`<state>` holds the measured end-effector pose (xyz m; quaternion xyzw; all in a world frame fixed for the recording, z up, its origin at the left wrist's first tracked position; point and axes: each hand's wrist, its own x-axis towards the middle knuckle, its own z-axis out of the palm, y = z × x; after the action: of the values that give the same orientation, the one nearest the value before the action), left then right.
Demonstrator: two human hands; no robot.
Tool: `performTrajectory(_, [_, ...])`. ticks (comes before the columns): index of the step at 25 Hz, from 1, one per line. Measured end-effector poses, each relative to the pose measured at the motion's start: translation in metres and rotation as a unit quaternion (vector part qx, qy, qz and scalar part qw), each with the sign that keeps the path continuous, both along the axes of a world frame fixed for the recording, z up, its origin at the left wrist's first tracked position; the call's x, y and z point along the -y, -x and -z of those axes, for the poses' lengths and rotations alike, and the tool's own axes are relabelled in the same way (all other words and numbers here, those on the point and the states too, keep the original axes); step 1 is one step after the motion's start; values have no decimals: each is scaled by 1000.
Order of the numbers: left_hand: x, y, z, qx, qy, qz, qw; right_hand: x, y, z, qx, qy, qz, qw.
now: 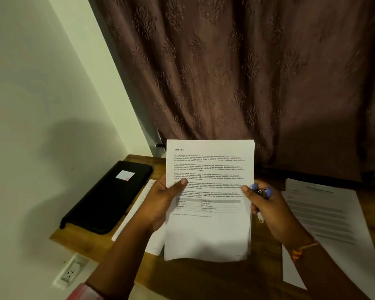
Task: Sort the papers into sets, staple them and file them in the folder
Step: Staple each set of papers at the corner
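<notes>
- You held the sheaf point(208, 234) up off the desk point(204, 278) between both hands. Its long axis ran from you toward the curtain point(247, 72), printed face toward you, with "Section 3" heading the top page.
- Your left hand point(160, 202) gripped the left long edge about midway, thumb pressed on the front and fingers curled behind.
- Your right hand point(268, 208) pinched the right long edge opposite, thumb tip on the front. Its curled fingers also held the stapler point(261, 191), a small one with blue ends, just beside that edge.
- The stapler sat at mid-edge, so the top corners lay up and away from it. I judge stapling would call for sliding that hand up or turning the sheaf.
- The page edges looked slightly fanned at the right corners, not squared.
- The folder point(108, 195), black with a pale label, lay flat at the desk's left edge by the wall, nearer your left hand.
- Loose sheets point(329, 213) lay at the right edge.
</notes>
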<state>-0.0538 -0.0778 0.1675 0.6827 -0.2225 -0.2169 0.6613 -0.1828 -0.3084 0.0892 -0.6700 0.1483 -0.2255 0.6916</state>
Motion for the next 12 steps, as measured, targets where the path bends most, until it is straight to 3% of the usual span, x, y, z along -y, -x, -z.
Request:
performTrajectory(8, [-37,-58,24,-26,12,-8,1000,-39,-50,8,-35,79,-55,995])
performTrajectory(12, [-68,-107,48,-85,-25,18,996,-62,-95,29,-58,6,-16,998])
